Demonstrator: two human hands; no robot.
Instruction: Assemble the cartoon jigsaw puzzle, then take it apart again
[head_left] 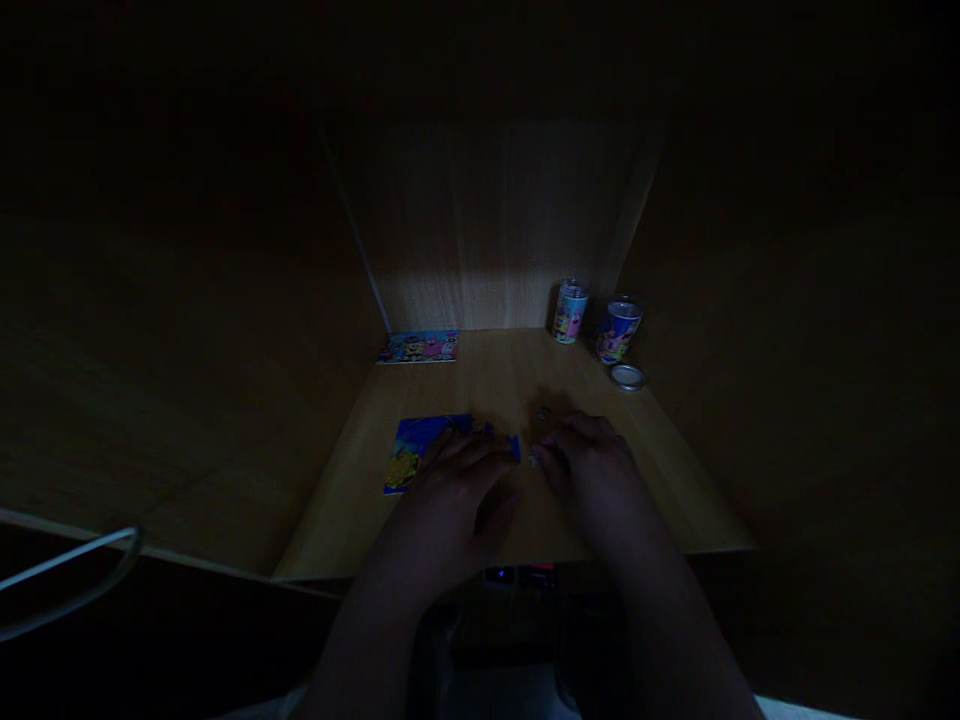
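Observation:
A partly assembled jigsaw puzzle (pixel 424 430), mostly blue with a yellow figure at its lower left, lies on the wooden surface. My left hand (pixel 466 475) rests over its lower right part with fingers stretched out, hiding some of it. To the right, my right hand (pixel 589 460) has thumb and fingers closed around a small puzzle piece (pixel 533 460), mostly covered by the fingertips. A second loose piece (pixel 544 411) lies just beyond those fingers. The light is very dim, so the pieces' pictures are hard to make out.
A colourful cartoon picture (pixel 420 347) lies at the back left. Two printed cans, one light blue (pixel 570 313) and one dark blue (pixel 619 332), stand at the back right, with a round metal lid (pixel 627 377) before them. Wooden panels (pixel 502 220) enclose the surface.

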